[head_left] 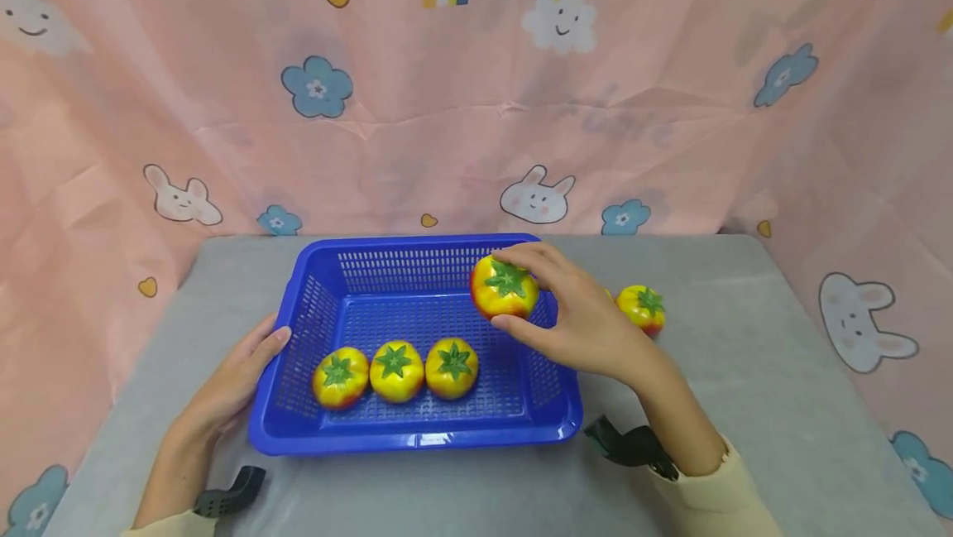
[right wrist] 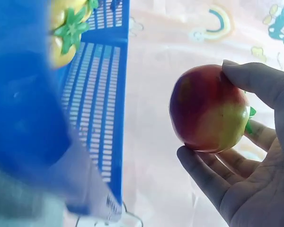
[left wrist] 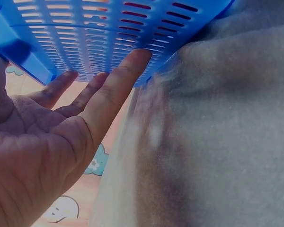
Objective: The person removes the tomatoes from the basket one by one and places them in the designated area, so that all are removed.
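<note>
Take 12 o'clock as straight away from you. Your right hand (head_left: 584, 318) has its fingers curled round a fruit (head_left: 500, 293), the thumb at its 6 o'clock side and the fingertips at its 12. The fruit lies at about 10 o'clock from your palm, lifted and seen against the right end of the blue basket (head_left: 417, 441); how high it hangs over the basket floor you cannot tell. It is roundish, with no long axis to line up, and its green leaf cap faces up towards you.

The relation to judge by is this: the right-hand fruit of the row (head_left: 451, 380) sits at about 7 o'clock from the held one, and bare basket floor shows at 6. The row's other two fruits, the middle fruit (head_left: 397, 384) and the left fruit (head_left: 339, 392), run on towards 9 o'clock, all near the basket's front wall. Your right hand is the nearer to that bare floor.

Your left hand (head_left: 238, 371) holds the basket's 9 o'clock edge, thumb over the rim, with nearly straight fingers along the outer wall.

Beyond your right hand, at about 3 o'clock, a loose fruit (head_left: 639, 309) rests on the grey counter (head_left: 744, 388), with another mostly hidden just beside it.
</note>
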Demonstrator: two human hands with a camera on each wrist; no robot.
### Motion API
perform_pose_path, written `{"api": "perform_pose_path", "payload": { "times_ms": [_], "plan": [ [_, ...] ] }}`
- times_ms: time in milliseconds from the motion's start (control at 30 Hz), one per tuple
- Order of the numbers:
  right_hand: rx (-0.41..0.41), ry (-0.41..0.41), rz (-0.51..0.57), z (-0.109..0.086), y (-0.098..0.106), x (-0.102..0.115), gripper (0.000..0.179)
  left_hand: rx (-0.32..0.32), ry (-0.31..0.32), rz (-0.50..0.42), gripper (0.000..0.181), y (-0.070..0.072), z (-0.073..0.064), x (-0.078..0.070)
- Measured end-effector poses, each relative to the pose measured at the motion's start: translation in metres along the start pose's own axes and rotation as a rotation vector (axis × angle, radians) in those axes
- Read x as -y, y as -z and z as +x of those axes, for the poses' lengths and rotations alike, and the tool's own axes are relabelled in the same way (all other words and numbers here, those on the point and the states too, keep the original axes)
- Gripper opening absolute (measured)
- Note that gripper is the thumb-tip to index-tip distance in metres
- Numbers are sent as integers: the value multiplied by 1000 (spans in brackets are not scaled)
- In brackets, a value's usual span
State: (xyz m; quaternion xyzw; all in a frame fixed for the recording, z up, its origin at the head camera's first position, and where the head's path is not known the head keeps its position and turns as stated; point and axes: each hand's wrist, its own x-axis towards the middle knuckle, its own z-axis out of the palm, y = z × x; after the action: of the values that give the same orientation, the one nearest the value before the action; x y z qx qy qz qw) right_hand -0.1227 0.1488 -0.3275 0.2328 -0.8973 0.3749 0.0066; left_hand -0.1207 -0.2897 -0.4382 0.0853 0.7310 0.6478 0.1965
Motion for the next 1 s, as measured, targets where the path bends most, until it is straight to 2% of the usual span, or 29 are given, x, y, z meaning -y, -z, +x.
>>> {"api": "perform_pose_path", "payload": {
  "times_ms": [233,367,500,700,867,1000],
  "plan": [
    [-73,-45,-46,-19,9,-19,67,15,-5,-53,66,-2,0,1],
    [-119,-41,-35,-28,15,-29,65,14,-4,-47,67,-1,0,0],
    [-149,-77,-27,-41,17,-36,64,2,6,-32,67,-3,1,0],
    [-220,-140,-90,-65,28,-52,68,-3,32,-18,68,-9,4,1],
    [-262,-143,-98,-69,35,-66,71,-30,30,-5,67,-5,0,0],
    [-271,-178,-78,-70,38,-76,70,-21,23,17,67,-2,-1,0]
  ]
}}
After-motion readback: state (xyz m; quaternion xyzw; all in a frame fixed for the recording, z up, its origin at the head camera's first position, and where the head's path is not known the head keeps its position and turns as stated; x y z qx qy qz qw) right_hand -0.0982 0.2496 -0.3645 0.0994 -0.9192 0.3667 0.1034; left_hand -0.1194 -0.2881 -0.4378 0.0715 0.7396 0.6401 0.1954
